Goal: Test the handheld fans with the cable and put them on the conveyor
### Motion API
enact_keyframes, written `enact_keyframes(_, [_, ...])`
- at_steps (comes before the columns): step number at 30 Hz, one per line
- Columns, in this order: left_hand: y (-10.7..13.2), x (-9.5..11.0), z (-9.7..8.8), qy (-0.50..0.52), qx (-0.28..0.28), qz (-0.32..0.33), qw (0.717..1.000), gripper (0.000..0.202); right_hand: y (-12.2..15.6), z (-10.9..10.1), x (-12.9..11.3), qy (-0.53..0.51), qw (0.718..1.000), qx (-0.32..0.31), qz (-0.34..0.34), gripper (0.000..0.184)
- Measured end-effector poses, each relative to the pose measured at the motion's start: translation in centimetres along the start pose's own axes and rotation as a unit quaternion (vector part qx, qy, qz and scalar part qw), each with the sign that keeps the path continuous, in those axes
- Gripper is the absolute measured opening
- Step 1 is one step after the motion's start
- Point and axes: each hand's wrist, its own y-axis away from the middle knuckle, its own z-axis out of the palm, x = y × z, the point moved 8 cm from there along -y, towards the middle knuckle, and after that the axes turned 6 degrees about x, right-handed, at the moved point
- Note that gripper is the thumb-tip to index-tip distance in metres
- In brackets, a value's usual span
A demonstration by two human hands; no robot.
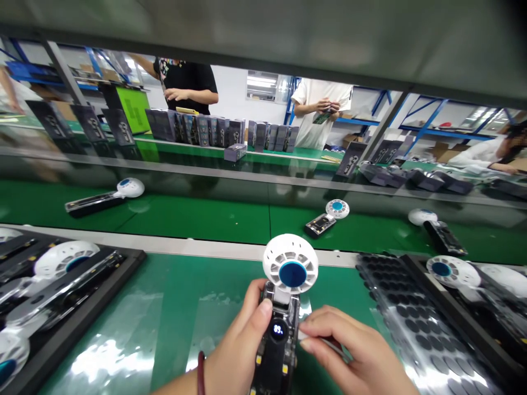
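Note:
My left hand (236,345) is wrapped round a handheld fan (284,307) that has a white round head with a blue centre and a dark handle. A small lit display on the handle shows digits. My thumb rests on the handle's upper left side. My right hand (354,354) is at the handle's right side, with its fingers pinched together against the edge; what they pinch is too small to name. Both hands are over the green mat (185,307) at the near edge of the bench.
A black tray (61,285) with fans lies at left, another black tray (465,296) with fans and a sheet of round black pads (407,323) at right. Three fans (329,216) lie on the green conveyor belt. Beyond it stand dark boxes (214,131) and two standing people.

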Motion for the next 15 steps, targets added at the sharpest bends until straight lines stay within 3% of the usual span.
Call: enact_keyframes(15, [0.0,-0.1,-0.3,-0.017,-0.004,0.034,0.999,0.026,0.1,1.4,0.6,0.082,0.994,-0.051,0.047,0.011])
